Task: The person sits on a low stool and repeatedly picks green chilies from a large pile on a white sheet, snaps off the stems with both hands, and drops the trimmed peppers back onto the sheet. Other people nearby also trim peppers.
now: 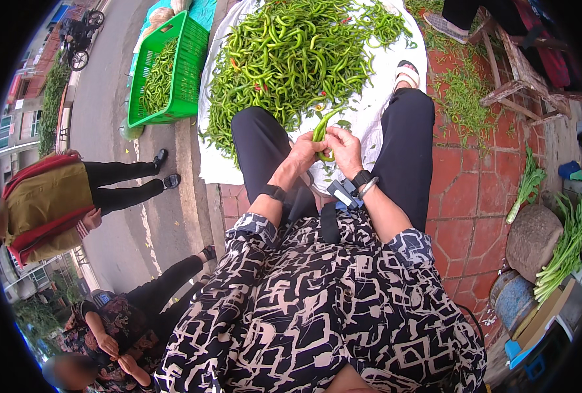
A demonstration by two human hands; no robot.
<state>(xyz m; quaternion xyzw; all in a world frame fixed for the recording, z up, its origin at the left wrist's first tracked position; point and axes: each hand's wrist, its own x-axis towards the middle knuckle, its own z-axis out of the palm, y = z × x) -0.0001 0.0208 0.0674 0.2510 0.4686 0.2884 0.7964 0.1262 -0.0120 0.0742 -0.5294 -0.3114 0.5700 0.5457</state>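
My left hand [306,150] and my right hand [345,150] meet between my knees, both with fingers closed on green chili peppers. One long green chili [323,125] points up and away from the fingertips, and the curved end of another green pod shows below them. How the fingers divide their hold on the pods is partly hidden. Beyond my hands a large heap of green chili peppers [291,54], with a few red ones among them, lies on a white sheet [404,147]. Loose leaves and stem bits are scattered on the sheet near my hands.
A green plastic crate [185,73] of chilies stands left of the sheet. Two people [50,201] [119,339] are at the left by the road. A wooden stool [512,88], a stone [534,240] and leafy green vegetables [564,250] are at the right on red tiles.
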